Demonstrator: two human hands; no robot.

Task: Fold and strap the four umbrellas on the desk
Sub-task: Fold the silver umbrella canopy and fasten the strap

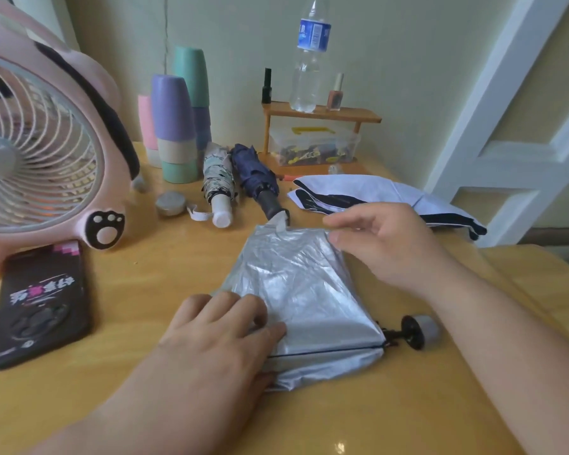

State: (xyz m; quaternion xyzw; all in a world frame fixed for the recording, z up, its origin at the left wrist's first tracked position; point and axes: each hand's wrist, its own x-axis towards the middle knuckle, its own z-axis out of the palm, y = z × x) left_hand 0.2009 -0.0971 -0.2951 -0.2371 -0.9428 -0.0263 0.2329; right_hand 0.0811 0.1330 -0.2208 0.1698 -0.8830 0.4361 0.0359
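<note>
Between the two hands, a silver umbrella (304, 290) lies flattened on the yellow desk (165, 257), its crinkled canopy spread in a rough wedge. The left hand (217, 336) rests on the near left corner, fingers almost straight and pressing the cloth down, thumb laid along a fold. The right hand (381, 244) reaches over the far right corner, where forefinger and thumb pinch the fabric's edge (the other fingers hang loose above it). Just under the right wrist, the umbrella's grey handle (422, 328) with its black collar pokes out past the canopy.

Beyond the left hand's fingertips, a patterned umbrella (218, 182) and a navy umbrella (255, 174) lie side by side, both rolled up. Beyond the right hand, a white-and-black umbrella (391, 197) sprawls loose, unfolded. Left of the left hand a dark phone (43, 303) lies flat, and past it stands a pink fan (43, 149).
</note>
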